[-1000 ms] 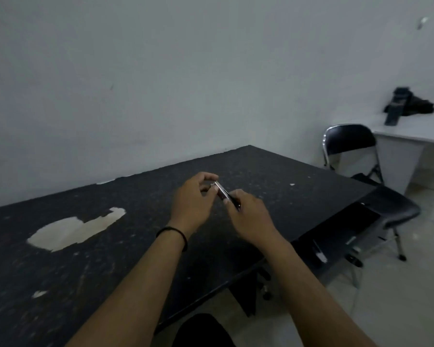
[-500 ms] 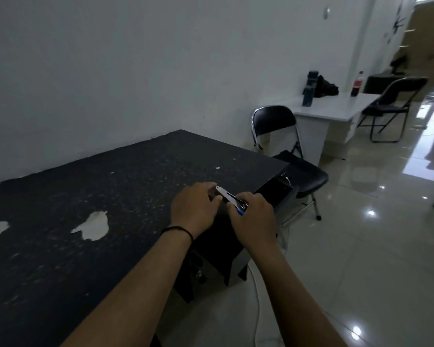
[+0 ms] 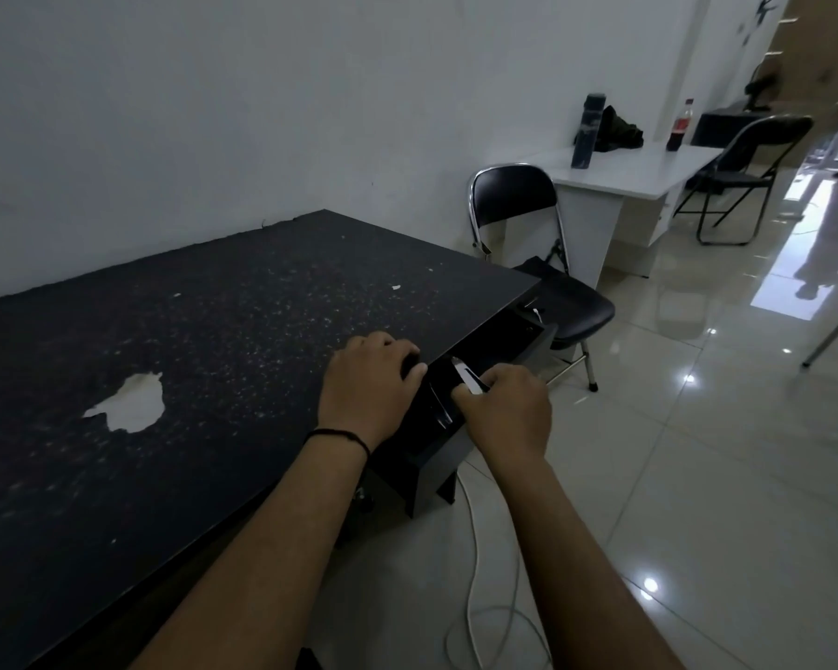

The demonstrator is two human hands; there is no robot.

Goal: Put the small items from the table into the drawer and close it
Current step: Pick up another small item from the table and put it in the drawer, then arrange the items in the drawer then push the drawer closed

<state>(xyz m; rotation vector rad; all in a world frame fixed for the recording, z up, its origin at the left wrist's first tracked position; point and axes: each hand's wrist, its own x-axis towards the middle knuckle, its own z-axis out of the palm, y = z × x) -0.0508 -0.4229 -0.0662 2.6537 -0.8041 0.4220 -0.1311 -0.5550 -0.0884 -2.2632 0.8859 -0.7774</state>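
A black table (image 3: pixel 223 340) has an open dark drawer (image 3: pixel 528 348) pulled out from under its right edge. My right hand (image 3: pixel 506 411) pinches a small silver metal item (image 3: pixel 466 377), like a nail clipper, and holds it over the near end of the drawer. My left hand (image 3: pixel 366 379), with a black band at the wrist, rests curled at the table's edge beside the drawer and no longer touches the item. Thin metal pieces (image 3: pixel 441 411) lie in the drawer's near end, small pale items (image 3: pixel 535 311) at its far end.
A black folding chair (image 3: pixel 547 263) stands just behind the drawer. A white desk (image 3: pixel 630 171) beyond carries a dark bottle (image 3: pixel 586 130), a cola bottle (image 3: pixel 678 125) and a dark bag. A white cable (image 3: pixel 472 548) lies on the glossy tiled floor. A second chair (image 3: pixel 746 171) is at the far right.
My view swung right and both hands moved from over the tabletop to the drawer. My left hand let go of the silver item; my right hand now holds it alone over the drawer.
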